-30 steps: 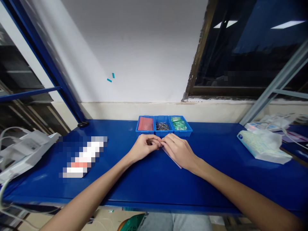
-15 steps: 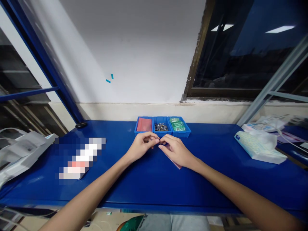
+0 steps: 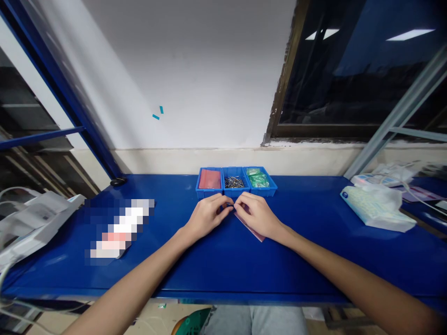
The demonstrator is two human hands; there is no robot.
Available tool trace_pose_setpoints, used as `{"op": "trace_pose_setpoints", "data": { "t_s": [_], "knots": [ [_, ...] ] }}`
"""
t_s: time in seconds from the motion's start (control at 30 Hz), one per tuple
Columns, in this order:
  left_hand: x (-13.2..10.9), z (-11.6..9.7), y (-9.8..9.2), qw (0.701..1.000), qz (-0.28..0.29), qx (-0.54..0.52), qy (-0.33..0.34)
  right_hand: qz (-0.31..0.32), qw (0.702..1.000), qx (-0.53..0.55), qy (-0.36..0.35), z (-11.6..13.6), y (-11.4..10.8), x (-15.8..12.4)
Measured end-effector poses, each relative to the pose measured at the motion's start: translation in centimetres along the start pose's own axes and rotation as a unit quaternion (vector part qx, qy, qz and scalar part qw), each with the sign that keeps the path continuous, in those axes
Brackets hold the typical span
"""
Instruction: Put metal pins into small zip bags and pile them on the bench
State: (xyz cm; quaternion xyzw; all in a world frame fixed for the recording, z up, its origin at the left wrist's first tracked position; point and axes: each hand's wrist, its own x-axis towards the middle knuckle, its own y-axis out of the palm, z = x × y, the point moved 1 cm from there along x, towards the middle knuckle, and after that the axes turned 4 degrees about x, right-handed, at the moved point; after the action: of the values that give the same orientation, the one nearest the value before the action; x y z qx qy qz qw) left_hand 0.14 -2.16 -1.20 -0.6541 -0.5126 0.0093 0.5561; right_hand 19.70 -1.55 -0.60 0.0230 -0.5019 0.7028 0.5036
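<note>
My left hand [image 3: 208, 215] and my right hand [image 3: 256, 215] meet fingertip to fingertip over the blue table [image 3: 223, 260], just in front of three small blue bins. Both hands are curled in a pinch around a tiny dark item [image 3: 229, 205] that I cannot make out. A thin pink bag [image 3: 252, 229] lies under my right hand, partly hidden by the palm. The bins hold pink bags [image 3: 210, 179], small metal screws [image 3: 234, 182] and green packets [image 3: 259, 179].
A white device with cables [image 3: 33, 221] sits at the far left, and a blurred-out object [image 3: 118, 228] lies left of my hands. White plastic packages [image 3: 375, 207] rest at the right. A dark small object [image 3: 117, 182] lies by the back-left wall.
My hands parted slightly half a second ago and have come back together at the fingertips. The view shifted a little; the pink bag stays under my right hand.
</note>
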Motion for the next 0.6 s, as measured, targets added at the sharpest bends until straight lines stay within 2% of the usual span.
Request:
{"op": "trace_pose_setpoints", "data": {
  "t_s": [0.17,0.4,0.6],
  "knots": [
    [-0.03,0.23,0.07,1.000,0.001,0.007,-0.003,0.026,0.998,-0.043,-0.043,0.26,0.01,-0.35],
    [0.16,-0.02,-0.01,0.999,-0.007,-0.043,-0.029,0.035,0.997,-0.072,-0.020,-0.52,0.38,-0.41],
    [0.16,-0.35,0.14,0.999,-0.004,-0.051,-0.014,0.040,0.997,-0.070,-0.011,-0.38,0.19,-0.20]
  ]
}}
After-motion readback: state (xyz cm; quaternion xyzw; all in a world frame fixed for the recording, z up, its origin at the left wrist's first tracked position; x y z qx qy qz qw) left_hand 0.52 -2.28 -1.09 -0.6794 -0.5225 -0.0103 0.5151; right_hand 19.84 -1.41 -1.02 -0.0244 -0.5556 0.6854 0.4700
